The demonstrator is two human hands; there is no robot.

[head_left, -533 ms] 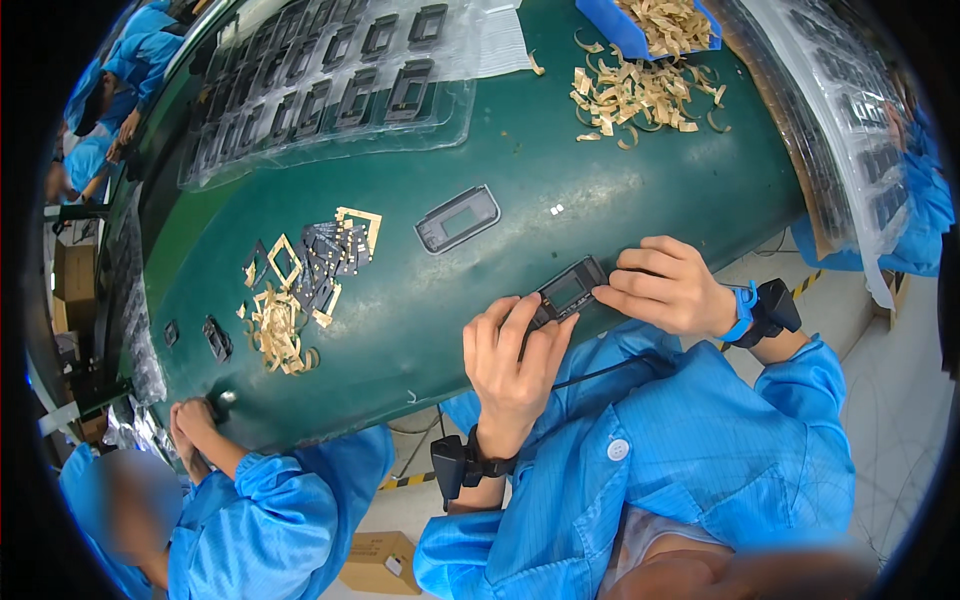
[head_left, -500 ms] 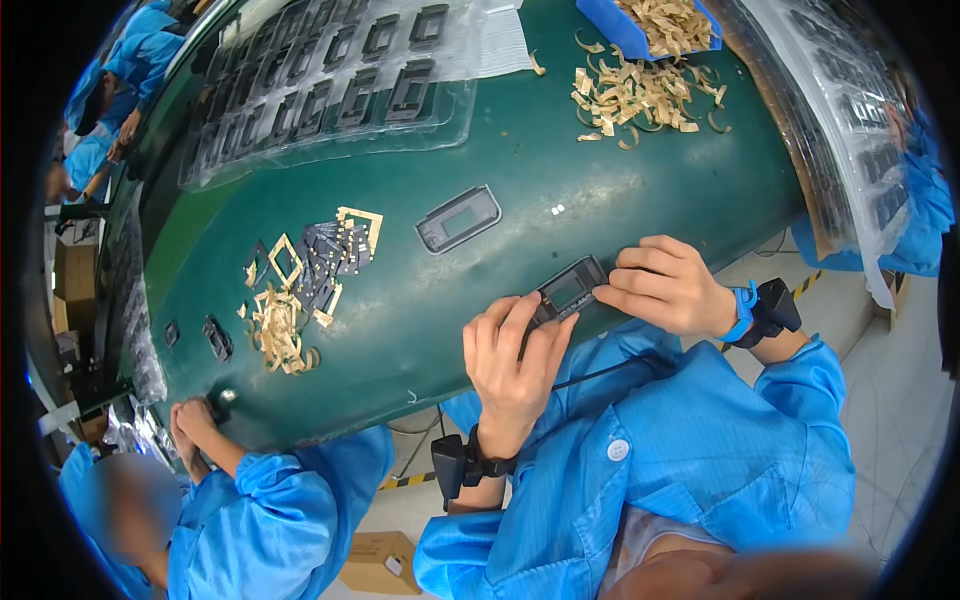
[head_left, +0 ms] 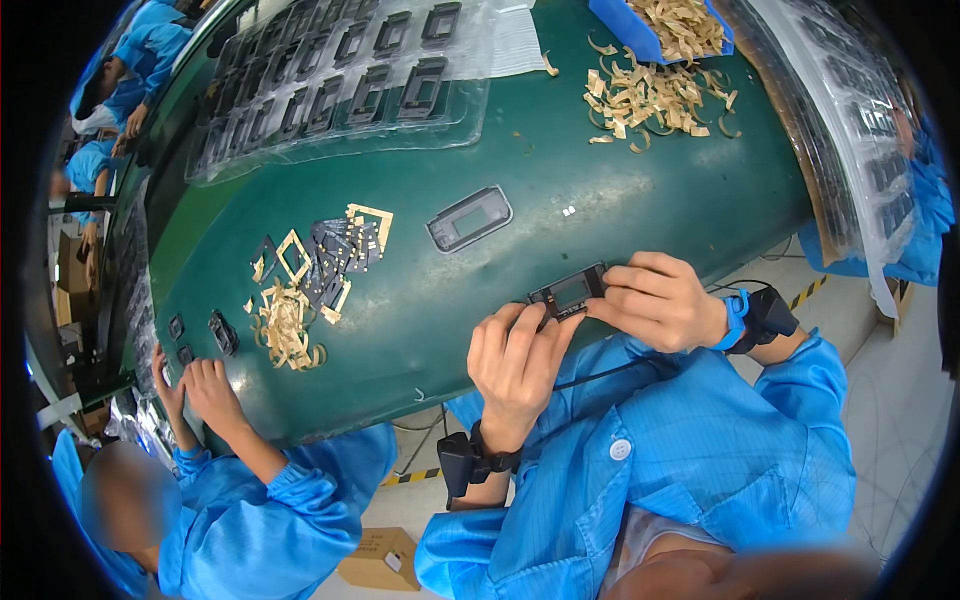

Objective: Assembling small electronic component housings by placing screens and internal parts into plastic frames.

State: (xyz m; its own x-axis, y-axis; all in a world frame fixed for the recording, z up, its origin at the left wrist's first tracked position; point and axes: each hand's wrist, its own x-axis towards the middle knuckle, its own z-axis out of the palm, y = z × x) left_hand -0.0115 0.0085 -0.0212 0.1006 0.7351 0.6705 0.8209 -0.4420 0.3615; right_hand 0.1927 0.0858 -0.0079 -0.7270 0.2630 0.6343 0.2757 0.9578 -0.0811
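Note:
Between my hands is a small dark rectangular plastic frame with a window in its middle, just above the near edge of the green table. My left hand grips its left end, fingers bent over the edge. At its right end, my right hand pinches the corner between thumb and fingers. A second grey frame lies on the table, beyond and left of my hands. Two tiny white pieces sit to the right of it.
A clear tray of dark frames lies at the far left. Curled tan strips spill beside a blue bin. More strips and dark adhesive pieces lie left. Stacked trays stand right. A co-worker's hands rest near small black parts.
The frame in my hands has turned a little flatter, and my right hand has shifted slightly down. The co-worker's hands at left have spread apart and reached further onto the table.

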